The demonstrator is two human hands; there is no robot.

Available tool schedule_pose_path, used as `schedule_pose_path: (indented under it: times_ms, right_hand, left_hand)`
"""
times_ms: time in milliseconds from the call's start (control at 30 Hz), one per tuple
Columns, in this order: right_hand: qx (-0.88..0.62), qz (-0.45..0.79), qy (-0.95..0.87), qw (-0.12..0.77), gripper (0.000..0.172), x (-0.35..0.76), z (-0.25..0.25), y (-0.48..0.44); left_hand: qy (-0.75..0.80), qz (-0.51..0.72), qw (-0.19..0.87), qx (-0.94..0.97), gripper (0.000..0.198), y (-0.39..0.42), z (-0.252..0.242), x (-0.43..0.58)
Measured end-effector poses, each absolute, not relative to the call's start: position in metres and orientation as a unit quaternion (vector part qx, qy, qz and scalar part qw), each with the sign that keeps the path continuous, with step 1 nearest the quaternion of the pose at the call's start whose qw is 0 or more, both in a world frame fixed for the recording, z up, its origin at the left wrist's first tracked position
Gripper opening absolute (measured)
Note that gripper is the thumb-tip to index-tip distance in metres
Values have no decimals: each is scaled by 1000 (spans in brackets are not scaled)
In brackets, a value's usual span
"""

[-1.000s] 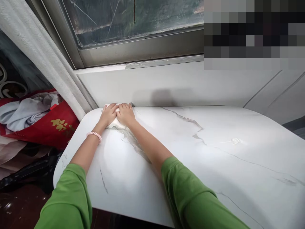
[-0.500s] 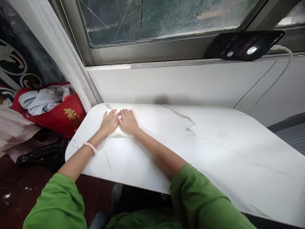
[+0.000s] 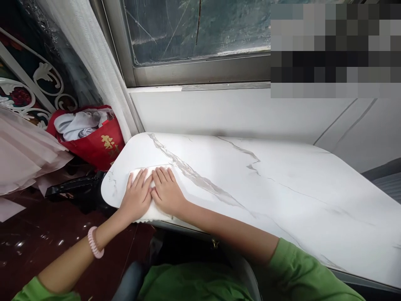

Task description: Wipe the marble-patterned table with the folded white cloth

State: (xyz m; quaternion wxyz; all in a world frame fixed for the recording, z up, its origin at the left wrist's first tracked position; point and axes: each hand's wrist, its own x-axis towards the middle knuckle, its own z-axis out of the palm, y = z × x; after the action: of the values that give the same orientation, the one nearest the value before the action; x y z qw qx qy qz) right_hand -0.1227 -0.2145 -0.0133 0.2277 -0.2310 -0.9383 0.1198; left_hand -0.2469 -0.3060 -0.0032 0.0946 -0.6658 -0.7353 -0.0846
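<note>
Left hand (image 3: pixel 136 198), right hand (image 3: pixel 168 192): flat atop white cloth (image 3: pixel 153 213), ungripped | Risk: cloth may slip off table (image 3: pixel 282 167) | Cause: near edge apparently overhanging

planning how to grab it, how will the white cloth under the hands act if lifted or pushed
The white cloth will probably droop when lifted: it looks soft, with a wavy near edge. It may slide fairly easily, as the marble-patterned tabletop looks smooth. Pushed with the left hand and right hand flat on it, it could bunch.
</note>
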Motion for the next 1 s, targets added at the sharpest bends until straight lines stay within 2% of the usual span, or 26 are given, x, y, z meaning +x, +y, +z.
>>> schedule_pose_path:
  times_ms: [233,400,700,900,1000]
  right_hand:
    - [-222,120,-940,227,58,-139,-13,-209]
    - [-242,132,-934,228,51,-185,-11,-159]
    - [-316,120,-913,227,50,-281,-14,-61]
    - [-331,94,-909,235,45,-305,-19,-34]
    - [-329,88,-911,231,48,-306,-21,-31]
  left_hand:
    - [-733,-80,71,-672,51,-302,-4,-266]
    - [-747,-47,21,-663,53,-246,5,-313]
    - [-725,-93,-6,-683,51,-127,10,-408]
    - [-726,-97,-13,-681,52,-95,8,-430]
    - [-728,-85,-23,-680,54,-94,9,-430]
